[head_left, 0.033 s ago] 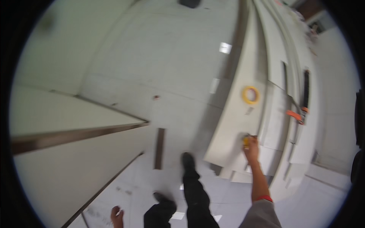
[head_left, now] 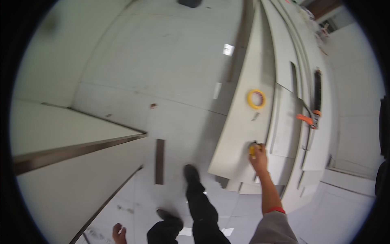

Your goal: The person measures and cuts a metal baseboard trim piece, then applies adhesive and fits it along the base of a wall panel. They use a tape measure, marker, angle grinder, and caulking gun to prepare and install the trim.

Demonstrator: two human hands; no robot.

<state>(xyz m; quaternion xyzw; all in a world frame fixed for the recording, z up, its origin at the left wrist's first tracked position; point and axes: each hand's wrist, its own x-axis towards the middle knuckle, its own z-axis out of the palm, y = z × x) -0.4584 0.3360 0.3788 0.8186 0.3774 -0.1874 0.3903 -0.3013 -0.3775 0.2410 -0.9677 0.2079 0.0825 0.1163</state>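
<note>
My right hand [head_left: 258, 157] is closed on a small yellow tool, apparently a tape measure [head_left: 252, 151], low over a long cream board [head_left: 239, 142]. A yellow tape roll [head_left: 250, 99] lies flat farther up that board, with a small, unclear item [head_left: 255, 116] below it. To their right, a caulking gun [head_left: 317, 89] with a black tube and orange handle lies on the stacked panels [head_left: 284, 138]. My left hand [head_left: 119, 232] hangs at the lower edge, fingers loosely curled and apart, holding nothing visible.
Large pale panels with dark edges [head_left: 81, 179] occupy the left. My legs and shoes [head_left: 195, 187] stand on the tiled floor [head_left: 170, 69], near a brown strip [head_left: 159, 162]. A dark object [head_left: 189, 3] sits at the top, and some clutter [head_left: 323, 34] lies beyond the boards.
The whole scene has shifted a little to the left in view, with the boards, floor and legs. The yellow tool is still in my right hand.
</note>
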